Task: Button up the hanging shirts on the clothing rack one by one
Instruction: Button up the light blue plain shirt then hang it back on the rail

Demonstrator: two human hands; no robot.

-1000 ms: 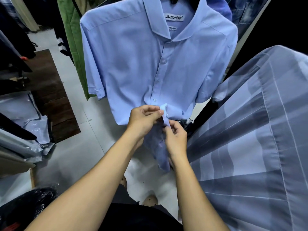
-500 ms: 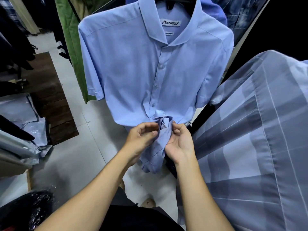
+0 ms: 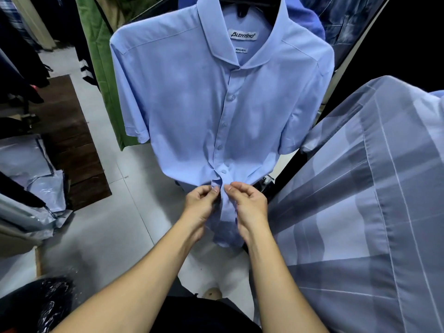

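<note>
1. A light blue short-sleeved shirt (image 3: 192,104) hangs on a dark hanger (image 3: 249,6) at the top centre of the head view, its front facing the camera.
2. A white collar label (image 3: 243,34) with dark lettering shows inside the neck; a smaller tag sits just below it.
3. The placket runs down the middle of the shirt. Five buttons (image 3: 231,97) down to the lowest visible one (image 3: 224,171) appear fastened; the collar itself lies open.
4. The left hand (image 3: 201,203) pinches the left edge of the placket just below the lowest fastened button, thumb and forefinger pressed together on the cloth.
5. The right hand (image 3: 249,200) pinches the opposite edge of the placket at the same height, fingers curled, thumb tip against the fabric.
6. The two hands' fingertips sit just beside each other, with a narrow fold of cloth between them. Whether a button lies under the fingers cannot be told.
7. The shirt tail hangs loose between and below the wrists.
8. A striped grey-blue garment (image 3: 360,212) fills the right side; a green garment (image 3: 101,68) hangs left of the shirt.
9. A dark wooden surface (image 3: 72,152) and grey plastic bags (image 3: 24,164) lie on the pale tiled floor (image 3: 108,224) at left.
</note>
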